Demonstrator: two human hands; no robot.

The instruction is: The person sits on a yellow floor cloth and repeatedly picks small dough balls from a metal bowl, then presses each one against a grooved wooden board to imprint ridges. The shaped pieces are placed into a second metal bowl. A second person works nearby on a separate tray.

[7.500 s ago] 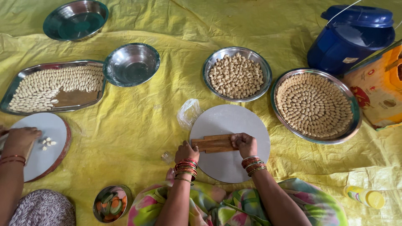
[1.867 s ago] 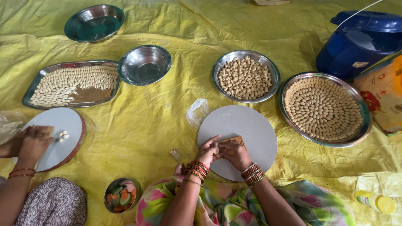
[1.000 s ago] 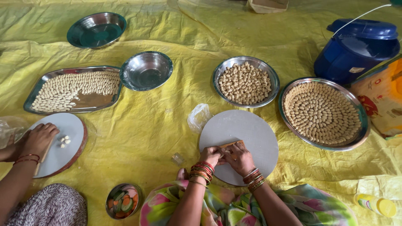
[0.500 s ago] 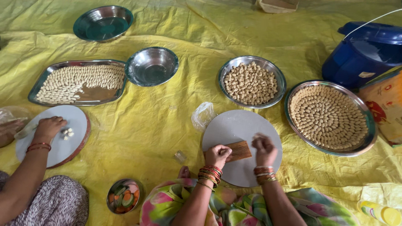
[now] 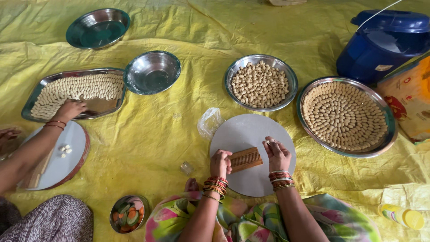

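Note:
My left hand rests closed on the left end of a ridged wooden comb. The comb lies on a round grey board in front of my lap. My right hand is just right of the comb, with its fingertips pinched on a small pale dough piece. Both wrists carry red and gold bangles.
A steel bowl of shaped pieces and a round tray of them arranged in rings sit beyond the board. A co-worker's hand reaches a rectangular tray. Also here: empty steel bowls, a blue container, a plastic bag.
My hands came apart from over the comb, and the right one now pinches a dough piece beside it. The co-worker's hand moved from the white board up to the rectangular tray.

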